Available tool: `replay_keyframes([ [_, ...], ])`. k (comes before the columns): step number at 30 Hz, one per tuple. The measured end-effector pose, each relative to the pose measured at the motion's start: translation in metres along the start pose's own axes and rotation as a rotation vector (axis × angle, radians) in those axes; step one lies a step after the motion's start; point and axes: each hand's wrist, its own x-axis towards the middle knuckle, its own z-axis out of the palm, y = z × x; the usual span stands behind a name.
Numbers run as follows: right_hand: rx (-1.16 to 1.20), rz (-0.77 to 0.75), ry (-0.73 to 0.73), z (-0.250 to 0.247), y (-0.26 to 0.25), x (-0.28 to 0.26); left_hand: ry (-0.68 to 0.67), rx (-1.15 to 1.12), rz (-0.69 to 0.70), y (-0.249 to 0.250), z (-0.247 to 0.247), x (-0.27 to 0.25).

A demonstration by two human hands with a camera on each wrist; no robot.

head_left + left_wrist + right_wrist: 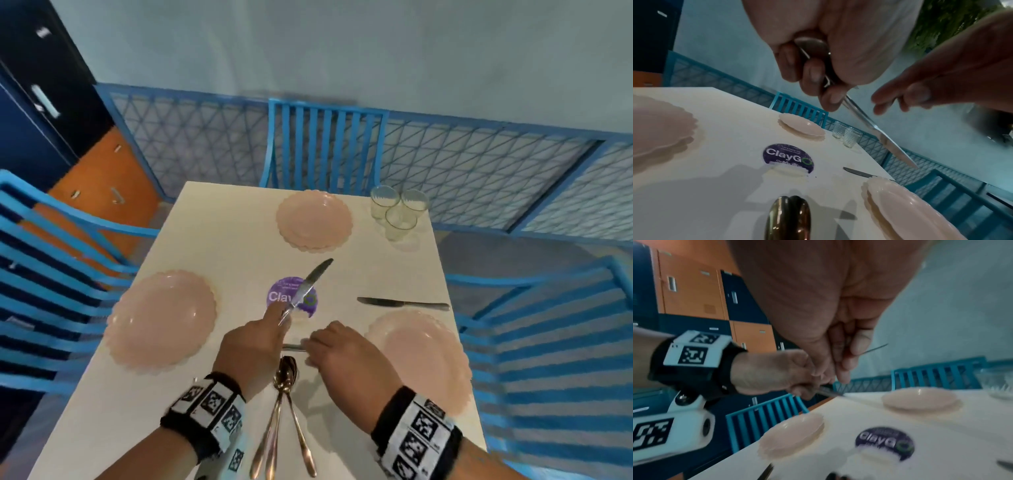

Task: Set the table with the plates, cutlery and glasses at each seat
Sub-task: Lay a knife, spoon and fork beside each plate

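Steel knife [306, 291] sits in your left hand [253, 342], fingers curled round its handle, blade up over the table [212, 240] centre, long axis aimed at the far plate [314, 219]. Head view: cutlery step, w/ one knife [403, 303] laid by the right plate [419, 356]; next it prob. goes beside the left plate [161, 317] or far one, flat. Your right hand [337, 353] touches a piece on the table; grip unclear. Spoons [284, 411] and glasses [397, 212] wait.

Left wrist: fingers [813, 76] wrapped on handle, blade slanting down-right.

Right wrist: blurred; right fingers [844, 363] bunched pointing down, something thin beside them, can't tell if held.
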Motion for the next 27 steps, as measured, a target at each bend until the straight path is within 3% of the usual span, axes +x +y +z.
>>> replay_keyframes([
  [5, 0.048, 0.104, -0.186, 0.005, -0.035, 0.02, -0.043, 0.034, 0.117, -0.017, -0.011, -0.026],
  [9, 0.43, 0.239, -0.344, 0.006, -0.05, 0.043, -0.143, 0.02, 0.088, -0.029, -0.023, -0.027],
  [12, 0.604, 0.422, -0.385, 0.001, -0.047, 0.074, -0.006, -0.092, 0.006, -0.061, -0.044, -0.006],
  [16, 0.732, 0.674, -0.23, 0.018, -0.019, 0.151, 0.257, -0.29, -0.172, -0.109, -0.065, 0.049],
  [21, 0.75, 0.807, 0.013, 0.052, 0.031, 0.287, 0.239, -0.562, -0.306, -0.133, -0.058, 0.14],
  [27, 0.497, 0.841, 0.016, 0.089, 0.091, 0.404, 0.264, -0.657, -0.377, -0.171, -0.039, 0.197],
])
